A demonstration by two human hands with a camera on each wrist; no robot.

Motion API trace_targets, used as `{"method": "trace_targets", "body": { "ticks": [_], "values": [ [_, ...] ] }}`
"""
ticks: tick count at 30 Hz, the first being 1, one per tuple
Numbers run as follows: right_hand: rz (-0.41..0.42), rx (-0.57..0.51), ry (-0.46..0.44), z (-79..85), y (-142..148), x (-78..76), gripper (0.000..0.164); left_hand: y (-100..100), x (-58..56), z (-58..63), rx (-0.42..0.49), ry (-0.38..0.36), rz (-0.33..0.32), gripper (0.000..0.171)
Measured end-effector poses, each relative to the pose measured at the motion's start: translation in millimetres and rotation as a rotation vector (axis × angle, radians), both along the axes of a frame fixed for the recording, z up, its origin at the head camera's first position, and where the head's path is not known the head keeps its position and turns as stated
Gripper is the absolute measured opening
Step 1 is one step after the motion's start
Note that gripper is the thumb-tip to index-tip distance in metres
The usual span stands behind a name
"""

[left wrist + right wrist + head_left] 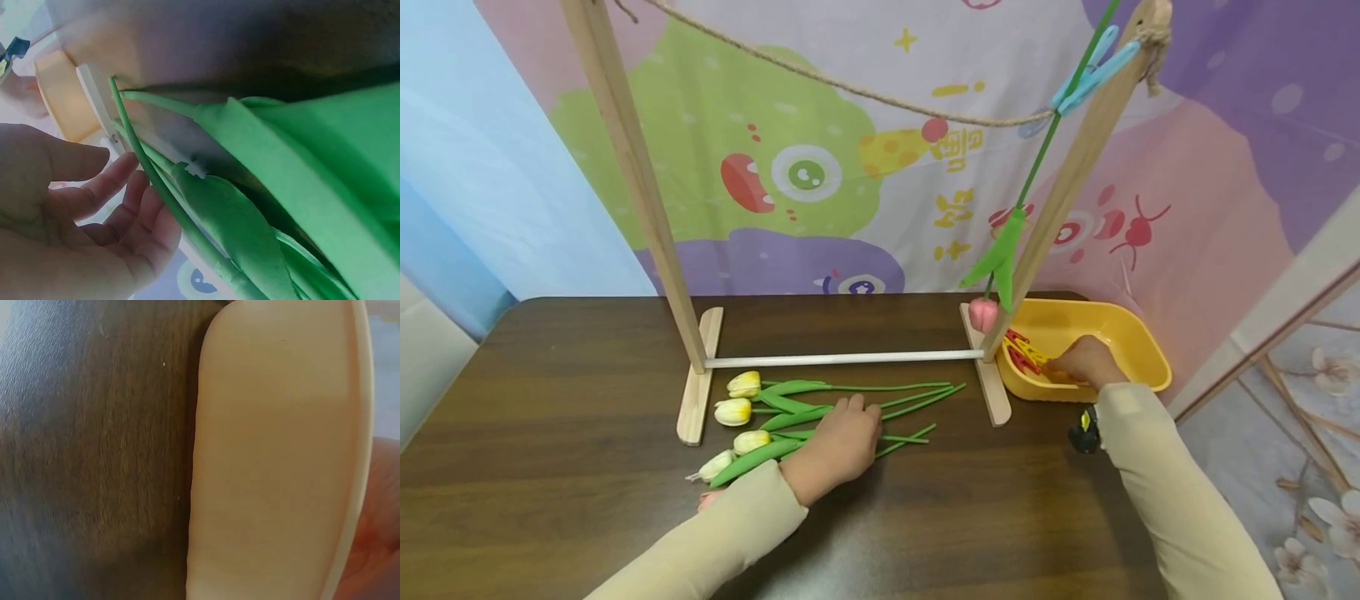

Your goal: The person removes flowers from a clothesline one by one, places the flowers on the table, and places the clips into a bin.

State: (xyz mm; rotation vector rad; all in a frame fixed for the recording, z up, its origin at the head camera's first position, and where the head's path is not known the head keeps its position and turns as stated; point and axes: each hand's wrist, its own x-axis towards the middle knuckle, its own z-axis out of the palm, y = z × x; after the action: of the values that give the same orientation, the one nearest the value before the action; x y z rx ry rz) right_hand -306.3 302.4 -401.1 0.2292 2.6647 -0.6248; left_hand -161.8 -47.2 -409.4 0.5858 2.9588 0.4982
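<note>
White-and-yellow tulips (732,412) lie on the table in a loose row, blossoms to the left. Over their stems is my left hand (844,442); in the left wrist view its fingers (128,206) bend loosely beside a green stem (164,187), without a visible pinch. My right hand (1086,360) reaches into a yellow basket (1120,321), fingertips at the red and yellow clothespins (1024,353). Whether it grips one is hidden; the basket wall (275,456) covers most of that hand in the right wrist view. A pink tulip (983,315) hangs upside down from a blue clothespin (1093,75).
A wooden frame (640,183) stands on the table, with a white bar (850,359) low across it and a twine rope (850,86) sagging between its posts. Behind it hangs a cartoon-printed cloth (820,208). Part of another pink blossom (709,498) shows beside the left sleeve.
</note>
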Motion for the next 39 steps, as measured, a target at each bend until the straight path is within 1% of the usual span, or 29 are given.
{"method": "trace_targets", "body": {
  "ticks": [5, 7, 10, 12, 16, 18, 20, 22, 26, 29, 32, 35, 39],
  "values": [
    [0.043, 0.021, -0.052, 2.9, -4, 0.8, 0.046, -1, -2.6, -1.1, 0.056, 0.013, -0.026, 0.011],
    [0.056, 0.025, -0.055, 3.7, -5, 1.5, 0.047, -1, -3.5, -1.0, 0.07, 0.007, -0.037, 0.01],
    [0.071, 0.022, -0.022, 5.0, -5, 2.8, 0.048, -2, -5.3, 0.7, 0.094, -0.022, -0.034, 0.008],
    [0.079, 0.025, 0.019, 6.8, -5, 4.2, 0.048, -2, -6.8, 3.1, 0.122, -0.052, -0.02, 0.008],
    [0.059, 0.028, 0.1, 13.6, -5, 7.5, 0.047, -4, -11.2, 10.5, 0.172, -0.11, 0.018, 0.01],
    [0.043, 0.011, 0.137, 20.5, -6, 10.1, 0.047, -5, -14.5, 15.3, 0.2, -0.127, 0.032, 0.012],
    [0.038, -0.014, 0.188, 30.0, -8, 13.1, 0.047, -6, -17.9, 21.2, 0.233, -0.124, 0.04, 0.012],
    [0.044, -0.043, 0.253, 43.0, -11, 17.2, 0.047, -7, -22.1, 27.7, 0.27, -0.094, 0.039, 0.012],
    [0.058, -0.106, 0.38, 73.4, -21, 24.5, 0.048, -7, -29.7, 46.7, 0.35, -0.06, 0.063, 0.015],
    [0.077, -0.163, 0.443, 96.7, -33, 28.3, 0.048, -6, -36.0, 61.5, 0.411, -0.049, 0.096, 0.017],
    [0.097, -0.219, 0.502, 119.5, -45, 32.9, 0.047, -2, -42.7, 73.3, 0.469, -0.024, 0.112, 0.018],
    [0.088, -0.257, 0.58, 141.4, -57, 39.7, 0.044, 4, -48.1, 84.4, 0.529, 0.005, 0.111, 0.019],
    [0.053, -0.328, 0.715, 168.4, -69, 49.0, 0.04, 12, -52.8, 100.5, 0.624, 0.058, 0.104, 0.021]
  ]
}}
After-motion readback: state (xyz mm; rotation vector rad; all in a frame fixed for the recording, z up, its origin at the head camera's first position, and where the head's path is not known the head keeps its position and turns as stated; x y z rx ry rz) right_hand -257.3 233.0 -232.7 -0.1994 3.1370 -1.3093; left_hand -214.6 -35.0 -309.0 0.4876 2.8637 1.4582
